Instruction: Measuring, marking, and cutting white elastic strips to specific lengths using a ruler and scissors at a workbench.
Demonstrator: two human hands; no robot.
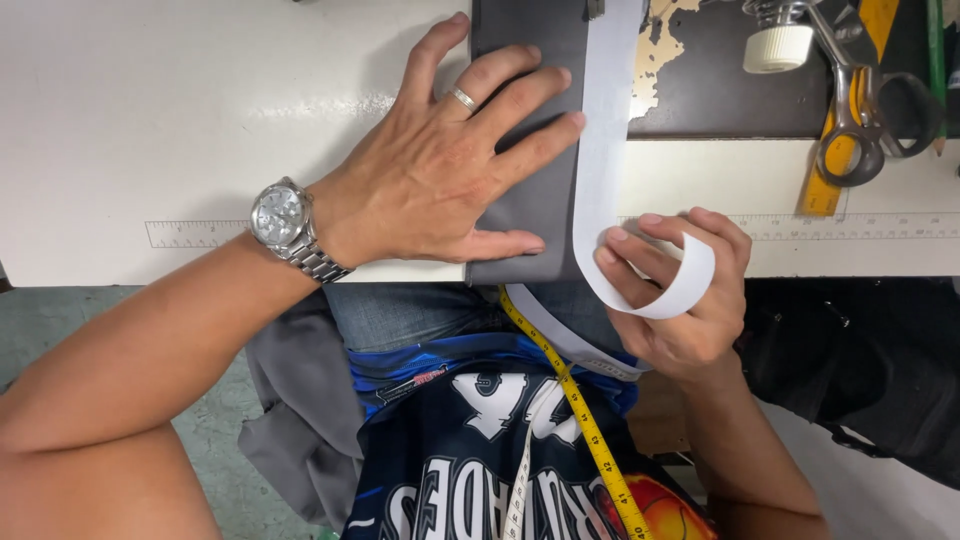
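Observation:
My left hand (455, 165) lies flat with fingers spread on a strip of dark grey fabric (530, 205) that runs away from me across the white table (180, 110). A silver watch and a ring are on that hand. A white band of tape or interfacing (605, 120) lies along the fabric's right edge. My right hand (680, 300) pinches the band's near end, which curls in a loop at the table's front edge.
Scissors (860, 110) and a white spool (778, 47) lie on a dark surface at the back right, beside a yellow ruler (830, 180). A printed ruler scale runs along the table's front. A yellow measuring tape (585, 420) hangs down my front; grey cloth sits in my lap.

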